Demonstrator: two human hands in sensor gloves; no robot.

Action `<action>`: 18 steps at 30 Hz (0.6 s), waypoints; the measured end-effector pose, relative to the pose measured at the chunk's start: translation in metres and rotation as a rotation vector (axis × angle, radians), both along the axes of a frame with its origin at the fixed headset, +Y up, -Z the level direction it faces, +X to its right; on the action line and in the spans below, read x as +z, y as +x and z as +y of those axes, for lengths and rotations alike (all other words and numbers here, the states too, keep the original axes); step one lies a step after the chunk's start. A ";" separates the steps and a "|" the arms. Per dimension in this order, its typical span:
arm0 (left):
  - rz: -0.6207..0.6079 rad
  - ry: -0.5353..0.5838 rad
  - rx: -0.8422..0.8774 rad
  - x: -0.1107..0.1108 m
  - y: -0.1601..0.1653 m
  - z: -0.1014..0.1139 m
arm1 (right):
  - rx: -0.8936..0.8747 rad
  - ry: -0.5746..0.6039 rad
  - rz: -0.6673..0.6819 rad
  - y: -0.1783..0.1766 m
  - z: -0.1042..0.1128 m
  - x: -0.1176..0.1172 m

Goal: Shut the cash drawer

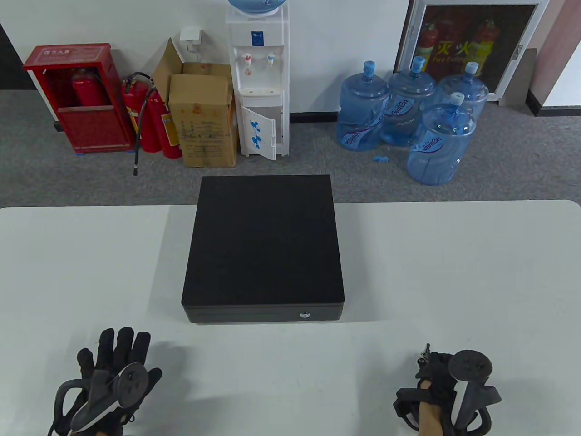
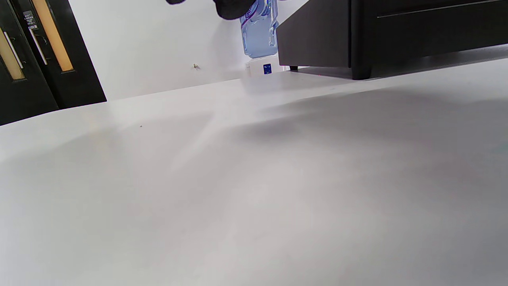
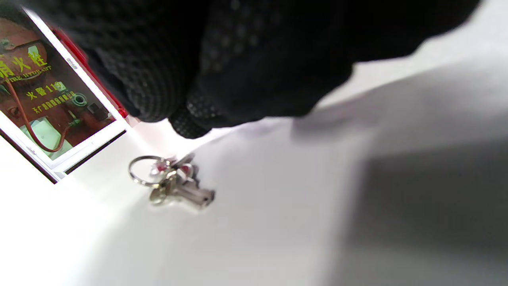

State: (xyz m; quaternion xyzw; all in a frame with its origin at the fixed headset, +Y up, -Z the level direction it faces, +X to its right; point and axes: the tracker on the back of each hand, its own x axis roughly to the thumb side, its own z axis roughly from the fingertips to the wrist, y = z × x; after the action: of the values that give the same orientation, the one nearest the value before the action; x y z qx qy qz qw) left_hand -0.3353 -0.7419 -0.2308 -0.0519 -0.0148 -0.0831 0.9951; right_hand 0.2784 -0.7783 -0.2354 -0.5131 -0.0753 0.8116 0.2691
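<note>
The black cash drawer [image 1: 265,245] stands in the middle of the white table [image 1: 454,272]. Its drawer front [image 1: 254,314] sits flush with the case, with a small lock [image 1: 306,313] right of centre. Its corner shows in the left wrist view [image 2: 397,35]. My left hand [image 1: 113,354] lies flat on the table at the near left with fingers spread, holding nothing. My right hand [image 1: 435,370] is at the near right with fingers [image 3: 222,79] curled. A bunch of keys [image 3: 174,182] lies on the table just beyond its fingertips, also in the table view [image 1: 424,355].
Behind the table on the floor stand a water dispenser [image 1: 261,81], a cardboard box [image 1: 204,120], red fire extinguishers [image 1: 154,118] and several blue water bottles [image 1: 408,113]. White table surface lies between both hands and the drawer.
</note>
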 end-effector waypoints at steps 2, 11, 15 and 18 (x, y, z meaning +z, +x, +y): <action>-0.001 0.001 0.001 0.000 0.000 0.000 | 0.005 0.007 0.006 -0.001 0.001 -0.001; 0.006 0.008 0.004 0.001 -0.001 0.000 | 0.159 0.038 0.108 -0.027 0.015 -0.008; 0.008 0.014 0.010 0.002 -0.001 0.001 | 0.251 0.077 0.179 -0.048 0.028 -0.011; 0.010 0.022 0.015 0.004 -0.002 0.002 | 0.355 0.106 0.253 -0.067 0.041 -0.010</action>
State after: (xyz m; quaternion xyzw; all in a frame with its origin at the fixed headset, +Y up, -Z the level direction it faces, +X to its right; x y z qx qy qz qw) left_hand -0.3373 -0.7403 -0.2268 -0.0414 -0.0091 -0.0754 0.9962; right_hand 0.2117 -0.7369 -0.2455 -0.3711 -0.1725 0.8990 0.1559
